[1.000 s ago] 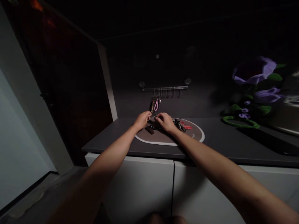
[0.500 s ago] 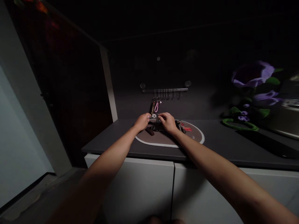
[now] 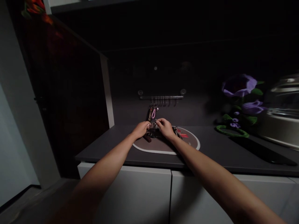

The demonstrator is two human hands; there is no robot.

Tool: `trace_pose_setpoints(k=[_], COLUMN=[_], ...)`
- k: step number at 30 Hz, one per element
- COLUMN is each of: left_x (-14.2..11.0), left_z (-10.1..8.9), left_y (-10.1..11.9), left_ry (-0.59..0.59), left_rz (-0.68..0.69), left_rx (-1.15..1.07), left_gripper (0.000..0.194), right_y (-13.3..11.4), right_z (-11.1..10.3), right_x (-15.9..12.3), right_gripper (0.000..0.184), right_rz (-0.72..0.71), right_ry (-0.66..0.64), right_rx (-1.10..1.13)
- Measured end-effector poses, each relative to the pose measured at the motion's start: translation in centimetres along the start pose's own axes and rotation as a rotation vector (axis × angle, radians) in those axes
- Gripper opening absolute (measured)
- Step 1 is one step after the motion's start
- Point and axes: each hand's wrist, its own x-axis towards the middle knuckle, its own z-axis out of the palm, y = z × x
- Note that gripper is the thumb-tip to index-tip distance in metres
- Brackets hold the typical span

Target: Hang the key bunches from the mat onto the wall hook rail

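**Q:** Nearest first: what do the hands do?

**A:** Left hand (image 3: pixel 140 129) and right hand (image 3: pixel 165 128) sit over a brown oval mat with white rim (image 3: pixel 149 150), both curled almost shut, fingertips meeting.

**Q:** What lies between them?

**A:** A small silver metal ring (image 3: pixel 153 124), about equally near each hand. Fingers cover it, so its long axis is unreadable. Left hand pinches it; right hand's hold cannot be told.

**Q:** Around it?

**A:** A dark brown rectangular fob (image 3: pixel 147 138) lies just nearer than the left hand; a metal key bunch with red tag (image 3: pixel 180 133) lies right of the right hand.

**Q:** Farther?

**A:** A pink loop keychain (image 3: pixel 153 113) hangs from a steel hook rail (image 3: pixel 161 97).
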Motion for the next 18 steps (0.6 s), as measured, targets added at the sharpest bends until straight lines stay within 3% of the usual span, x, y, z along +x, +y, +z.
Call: trace_pose_setpoints(k=[4,9,18], left_x=[0.1,0.1,0.2], left_z=[0.1,0.0,0.6], left_y=[-0.1,0.2,-0.5], left_ry=[0.016,0.083,0.135], left_rz=[-0.002,-0.063,-0.105], left_rx=[0.035,0.102,0.179], left_gripper=[0.026,0.025,0.023], right_y=[0.4,-0.2,-1.0], right_z=[-0.1,-0.2,-0.4], right_x=[0.3,0.5,4.0], right_gripper=[0.030,0.030,0.023], right_rz=[0.026,0.176,0.279], right_ry=[-0.042,-0.042,0.128], right_rx=[0.103,0.380,0.505])
